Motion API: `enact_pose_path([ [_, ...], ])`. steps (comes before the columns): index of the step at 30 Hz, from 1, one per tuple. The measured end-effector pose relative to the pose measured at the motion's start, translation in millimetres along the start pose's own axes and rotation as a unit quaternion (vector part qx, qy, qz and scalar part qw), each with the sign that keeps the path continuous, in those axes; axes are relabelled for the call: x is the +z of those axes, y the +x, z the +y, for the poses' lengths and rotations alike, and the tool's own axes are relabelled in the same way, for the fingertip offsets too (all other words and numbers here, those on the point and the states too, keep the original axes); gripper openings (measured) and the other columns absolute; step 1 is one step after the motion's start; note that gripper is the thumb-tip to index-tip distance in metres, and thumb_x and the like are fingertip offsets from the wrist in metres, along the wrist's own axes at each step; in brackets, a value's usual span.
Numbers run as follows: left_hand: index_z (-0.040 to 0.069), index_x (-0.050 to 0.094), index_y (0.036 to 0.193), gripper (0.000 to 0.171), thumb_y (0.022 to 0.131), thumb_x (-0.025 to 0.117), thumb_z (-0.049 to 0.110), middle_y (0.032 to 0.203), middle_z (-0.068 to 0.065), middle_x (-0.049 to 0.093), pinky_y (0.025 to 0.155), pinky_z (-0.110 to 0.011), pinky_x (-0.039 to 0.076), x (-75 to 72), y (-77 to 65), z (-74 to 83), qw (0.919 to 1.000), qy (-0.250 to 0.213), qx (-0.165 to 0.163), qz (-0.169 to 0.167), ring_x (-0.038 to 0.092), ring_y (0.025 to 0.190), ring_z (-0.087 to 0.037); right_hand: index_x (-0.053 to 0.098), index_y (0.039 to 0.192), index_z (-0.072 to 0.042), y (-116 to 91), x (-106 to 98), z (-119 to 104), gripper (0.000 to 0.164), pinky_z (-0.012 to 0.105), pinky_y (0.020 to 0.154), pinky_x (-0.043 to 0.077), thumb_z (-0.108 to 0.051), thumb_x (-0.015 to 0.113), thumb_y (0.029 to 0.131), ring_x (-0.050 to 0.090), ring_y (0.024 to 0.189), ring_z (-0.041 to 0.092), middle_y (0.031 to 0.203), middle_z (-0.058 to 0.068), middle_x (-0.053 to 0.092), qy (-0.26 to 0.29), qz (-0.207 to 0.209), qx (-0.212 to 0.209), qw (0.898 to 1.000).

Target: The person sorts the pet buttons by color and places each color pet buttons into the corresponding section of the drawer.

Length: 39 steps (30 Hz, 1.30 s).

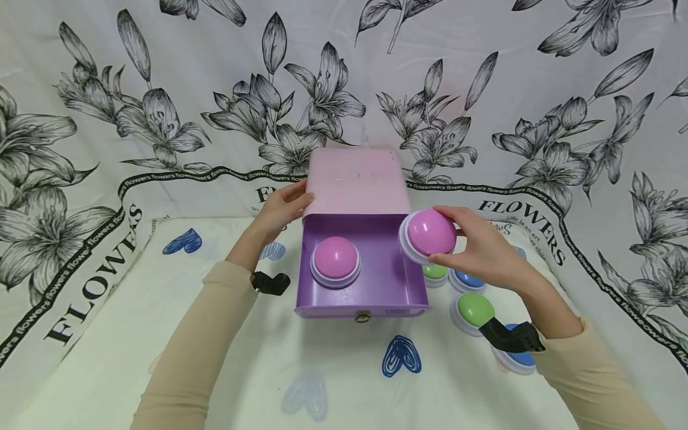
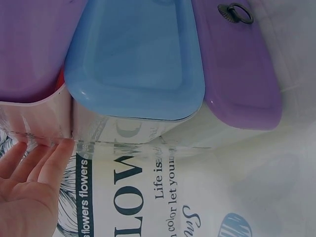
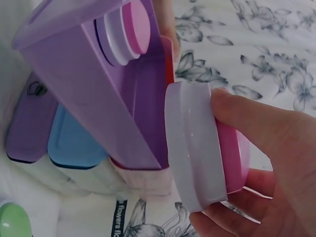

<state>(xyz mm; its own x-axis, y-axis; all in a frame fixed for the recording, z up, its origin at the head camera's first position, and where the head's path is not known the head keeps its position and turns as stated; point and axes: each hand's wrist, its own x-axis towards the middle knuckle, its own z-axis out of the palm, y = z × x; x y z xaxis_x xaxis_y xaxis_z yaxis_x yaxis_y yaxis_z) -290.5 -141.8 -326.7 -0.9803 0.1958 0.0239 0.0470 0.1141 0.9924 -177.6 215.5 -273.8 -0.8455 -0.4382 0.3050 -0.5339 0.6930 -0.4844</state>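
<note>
A drawer unit with a pink casing (image 1: pixel 357 179) has its top purple drawer (image 1: pixel 387 292) pulled out. Inside, toward the drawer's left side, sits a round button with a pink dome and white base (image 1: pixel 335 258). My right hand (image 1: pixel 484 254) grips a second pink-domed button (image 1: pixel 432 232), thumb and fingers spread around its rim. That button is tilted over the drawer's right edge, its white base (image 3: pixel 192 148) turned toward the drawer in the right wrist view. My left hand (image 1: pixel 279 212) touches the casing's left side with nearly straight fingertips (image 2: pixel 57 160).
Right of the drawer, green buttons (image 1: pixel 475 309) and blue buttons (image 1: pixel 467 279) lie on the white cloth, partly covered by my right arm. Below the pulled-out drawer are a closed blue drawer (image 2: pixel 138 54) and another purple drawer (image 2: pixel 242 74). A flower-printed cloth (image 1: pixel 236 54) hangs behind.
</note>
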Motion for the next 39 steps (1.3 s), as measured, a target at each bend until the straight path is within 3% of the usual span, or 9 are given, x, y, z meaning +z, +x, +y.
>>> enact_pose_path([
  [16,0.013,0.034,0.143,0.060,0.091,0.059,0.028,0.142,-0.007,0.041,0.103,-0.036,0.042,-0.6,-1.6,0.7,1.0000,-0.004,0.001,0.000,0.043,0.127,-0.018,0.038,0.137,-0.008,16.3,19.0,-23.9,0.081,0.040,0.086,0.053,-0.024,0.081,0.070,0.053,0.108,0.023,0.130,0.008,0.046,0.005,-0.063,0.013,0.998],
  [28,0.014,0.034,0.143,0.061,0.090,0.060,0.029,0.143,-0.007,0.040,0.102,-0.035,0.042,-0.4,-0.4,0.6,1.0000,-0.005,0.004,-0.003,0.043,0.127,-0.018,0.039,0.136,-0.007,25.6,34.9,-27.1,0.080,0.038,0.091,0.050,-0.028,0.080,0.070,0.054,0.109,0.021,0.128,0.008,0.048,-0.020,-0.078,0.007,0.997],
  [39,0.013,0.034,0.143,0.061,0.090,0.060,0.028,0.143,-0.007,0.040,0.102,-0.035,0.042,-1.1,0.6,0.1,1.0000,-0.007,0.002,-0.006,0.042,0.127,-0.019,0.044,0.131,-0.001,30.8,47.7,-29.4,0.080,0.041,0.091,0.051,-0.029,0.082,0.067,0.055,0.107,0.025,0.121,0.013,0.052,-0.070,-0.077,-0.024,0.994],
])
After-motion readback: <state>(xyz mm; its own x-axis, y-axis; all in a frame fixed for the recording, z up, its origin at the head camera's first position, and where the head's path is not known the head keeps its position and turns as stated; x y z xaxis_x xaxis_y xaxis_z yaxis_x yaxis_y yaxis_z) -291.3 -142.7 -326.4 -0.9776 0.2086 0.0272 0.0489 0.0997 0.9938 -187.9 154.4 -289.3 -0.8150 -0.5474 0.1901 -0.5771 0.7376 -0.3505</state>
